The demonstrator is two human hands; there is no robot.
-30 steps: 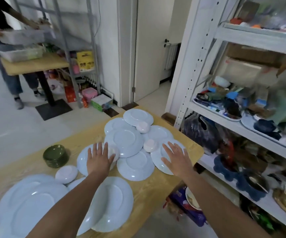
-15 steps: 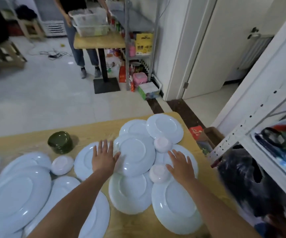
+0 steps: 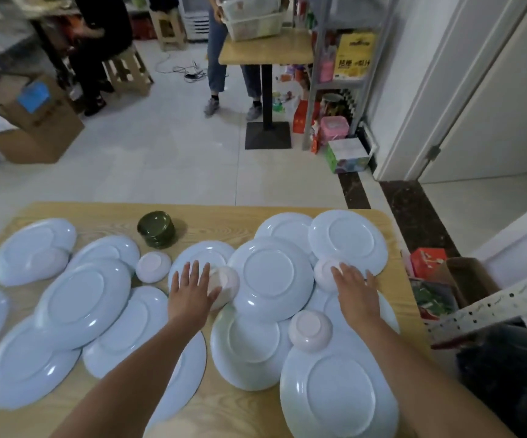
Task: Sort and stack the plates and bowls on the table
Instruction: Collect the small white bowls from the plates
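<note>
While left hand point(image 3: 189, 294) and right hand point(image 3: 356, 290) lie flat, grip released, four bowls point(image 3: 153, 267) point(image 3: 225, 287) point(image 3: 324, 275) point(image 3: 311, 330) show.

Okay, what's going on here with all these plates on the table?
A person has both hands out over a wooden table covered with overlapping pale blue plates, all upside down, and a few small upturned white bowls. The left hand lies flat against one bowl, and the right hand reaches its fingers onto another bowl. Only the dark green dishes at the far edge are stacked; the rest lies unsorted.
</note>
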